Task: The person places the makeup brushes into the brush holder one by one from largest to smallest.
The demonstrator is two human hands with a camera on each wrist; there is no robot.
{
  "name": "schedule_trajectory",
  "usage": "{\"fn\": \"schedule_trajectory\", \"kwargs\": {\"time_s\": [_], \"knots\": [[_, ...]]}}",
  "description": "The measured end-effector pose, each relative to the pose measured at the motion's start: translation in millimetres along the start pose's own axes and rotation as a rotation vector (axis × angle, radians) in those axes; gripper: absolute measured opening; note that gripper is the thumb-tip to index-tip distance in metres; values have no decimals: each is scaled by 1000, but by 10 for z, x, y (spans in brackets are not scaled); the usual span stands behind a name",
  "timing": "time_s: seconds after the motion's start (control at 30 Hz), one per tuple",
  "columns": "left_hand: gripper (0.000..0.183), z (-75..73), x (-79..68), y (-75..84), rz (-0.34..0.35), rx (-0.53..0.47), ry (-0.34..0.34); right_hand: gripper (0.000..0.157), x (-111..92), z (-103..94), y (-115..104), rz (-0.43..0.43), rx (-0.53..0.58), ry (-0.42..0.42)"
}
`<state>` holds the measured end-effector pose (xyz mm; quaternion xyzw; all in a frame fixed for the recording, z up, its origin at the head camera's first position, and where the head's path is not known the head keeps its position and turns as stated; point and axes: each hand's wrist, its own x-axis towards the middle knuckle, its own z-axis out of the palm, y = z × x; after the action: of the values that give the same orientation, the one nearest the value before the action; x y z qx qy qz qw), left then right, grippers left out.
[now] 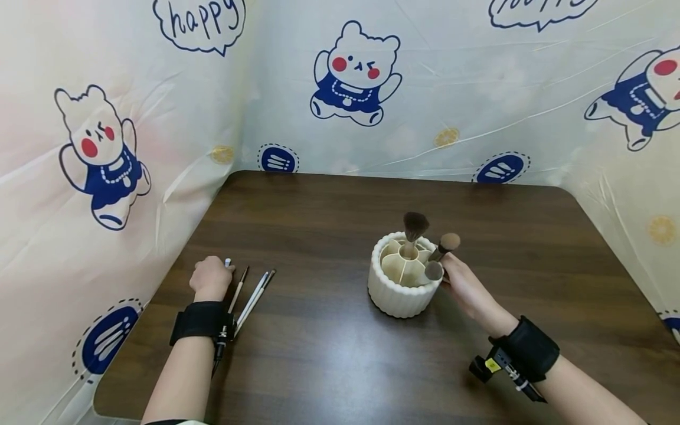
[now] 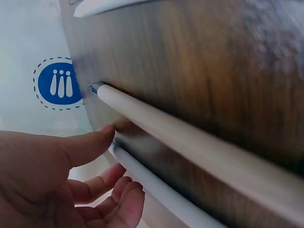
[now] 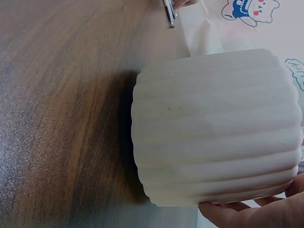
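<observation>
A round, ribbed cream brush holder [image 1: 395,298] with inner dividers stands on the table. It contains a dark fluffy makeup brush [image 1: 415,225], a tan-tipped brush [image 1: 450,241] and a third, greyish round head. My right hand [image 1: 467,289] grips the holder's right side, its fingers [image 3: 228,213] against the ribbed wall near the rim. At the table's left, my left hand [image 1: 210,277] pinches the end of a slim white-handled makeup brush [image 2: 156,185] between thumb and fingers. Beside it lies another slim brush [image 2: 190,142], its metal end pointing away.
Two more slim brushes [image 1: 255,301] lie side by side just right of my left wrist. The dark wooden table [image 1: 319,236] is bordered at the left, back and right by a printed sheet [image 1: 435,77] with bear drawings. Both wrists wear black straps with cameras.
</observation>
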<state>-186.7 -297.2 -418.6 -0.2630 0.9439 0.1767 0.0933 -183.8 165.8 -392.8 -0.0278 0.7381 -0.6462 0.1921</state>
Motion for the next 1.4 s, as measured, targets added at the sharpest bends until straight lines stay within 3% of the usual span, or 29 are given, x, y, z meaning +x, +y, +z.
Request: {"fn": "schedule_trajectory", "kwargs": {"time_s": [0.27, 0.4, 0.63, 0.8, 0.9, 1.03, 1.2, 1.4], "knots": [[38, -23, 3, -1, 2, 3, -44, 47, -16, -13, 4, -1, -3, -6], [35, -16, -1, -5, 4, 12, -45, 52, -9, -12, 1, -8, -3, -12], [28, -7, -27, -19, 25, -1, -44, 44, 8, 4, -17, 0, -1, 12], [31, -9, -44, 2, 40, -9, -25, 48, 10, 4, -13, -6, -9, 12], [34, -35, -62, 63, 58, -22, 20, 49, 5, -3, -11, -12, -3, 7], [35, -102, -101, 205, 124, -55, 136, 51, -1, -11, 1, -19, -9, 6], [31, -249, -236, 500, 251, -106, 273, 53, -4, -19, 10, -24, -25, -2], [27, -426, -456, 919, 386, -246, 378, 54, -5, -6, -8, -15, -27, -12]]}}
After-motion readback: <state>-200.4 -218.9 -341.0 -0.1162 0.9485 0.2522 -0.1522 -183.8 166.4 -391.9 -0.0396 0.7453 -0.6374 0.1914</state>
